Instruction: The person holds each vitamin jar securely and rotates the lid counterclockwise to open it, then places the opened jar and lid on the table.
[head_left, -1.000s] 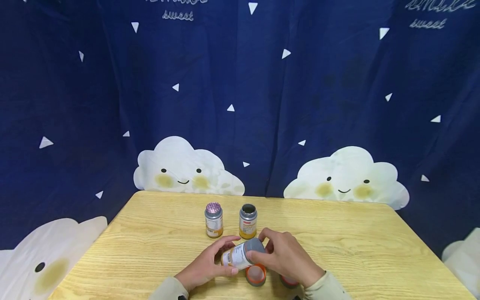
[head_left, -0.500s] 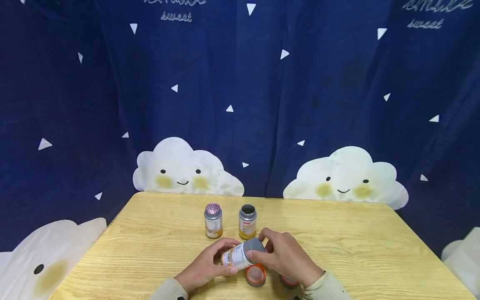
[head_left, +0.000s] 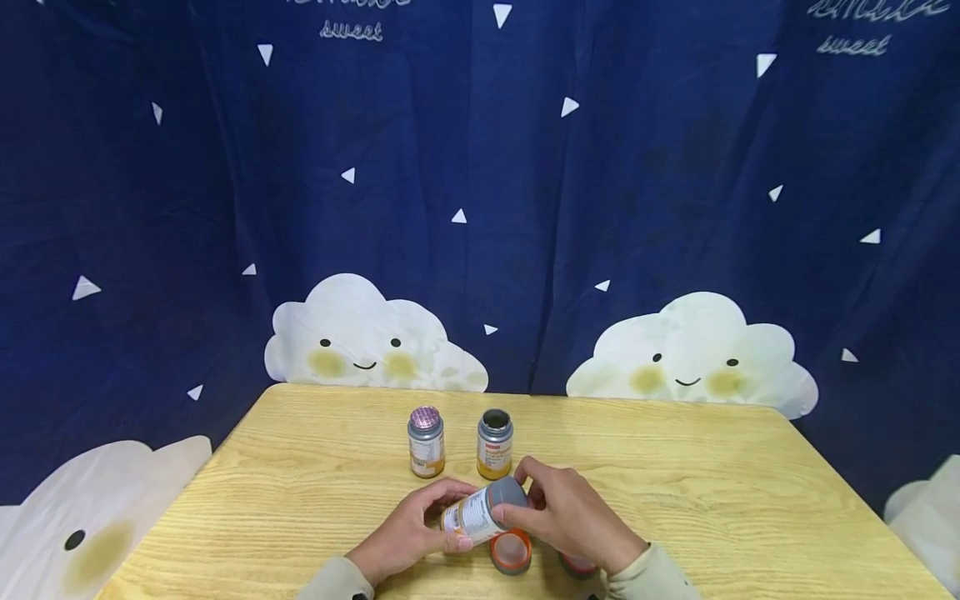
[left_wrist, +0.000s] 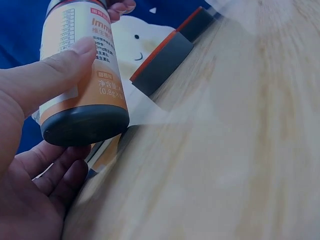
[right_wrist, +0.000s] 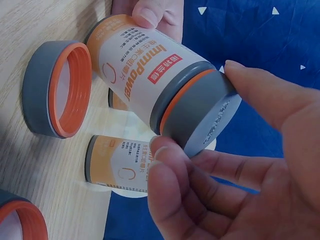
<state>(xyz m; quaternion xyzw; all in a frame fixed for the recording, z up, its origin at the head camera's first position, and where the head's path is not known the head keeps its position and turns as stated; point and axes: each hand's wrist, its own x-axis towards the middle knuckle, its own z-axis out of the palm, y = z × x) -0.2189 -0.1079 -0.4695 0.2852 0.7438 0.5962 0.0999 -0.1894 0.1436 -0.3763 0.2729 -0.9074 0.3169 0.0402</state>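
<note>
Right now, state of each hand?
Left hand: holding the tilted bottle by its body.
Right hand: pinching that bottle's gray cap.

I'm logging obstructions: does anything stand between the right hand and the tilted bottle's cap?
Nothing visible does: the right hand pinches the gray cap directly, while the left hand holds the tilted bottle. Two loose caps lie on the table, and two bottles stand farther back; none comes between.

The head view looks forward and down over the wooden table (head_left: 337,467) here, toward the navy curtain (head_left: 480,150). Both wrist views sit far closer, sharing the tilted ImmPower bottle (right_wrist: 142,75): left near its base (left_wrist: 85,125), right near its cap (right_wrist: 200,115).
</note>
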